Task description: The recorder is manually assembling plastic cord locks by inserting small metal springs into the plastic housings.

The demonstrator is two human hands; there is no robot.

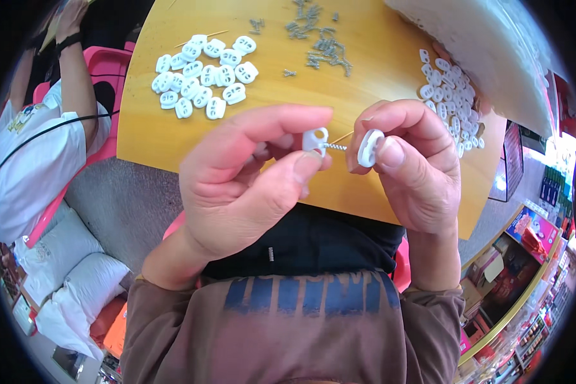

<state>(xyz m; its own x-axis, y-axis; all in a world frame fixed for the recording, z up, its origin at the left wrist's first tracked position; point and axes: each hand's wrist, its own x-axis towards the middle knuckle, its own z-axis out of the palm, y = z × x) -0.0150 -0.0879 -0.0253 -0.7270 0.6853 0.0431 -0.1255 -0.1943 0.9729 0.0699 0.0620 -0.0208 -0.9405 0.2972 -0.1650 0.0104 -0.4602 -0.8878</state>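
Observation:
Between thumb and fingers, my left hand [249,173] pinches a small white plastic cord-lock insert [313,136] with holes in it. A thin metal spring [336,146] sticks out from this insert toward the right. My right hand [422,166] grips a white oval cord-lock shell [368,148], turned edge-on, a short gap from the spring's tip. Both hands are raised over the table's near edge. Behind the spring shows a thin wooden toothpick [344,137]; whether it is held or lies on the table I cannot tell.
On the wooden table [275,93] lie white cord locks [201,77] at left, loose springs [326,51] at the far middle and white oval pieces [451,93] at right, beside a large white bag [480,38]. A spring [271,254] rests on my lap. Another person [45,128] sits left.

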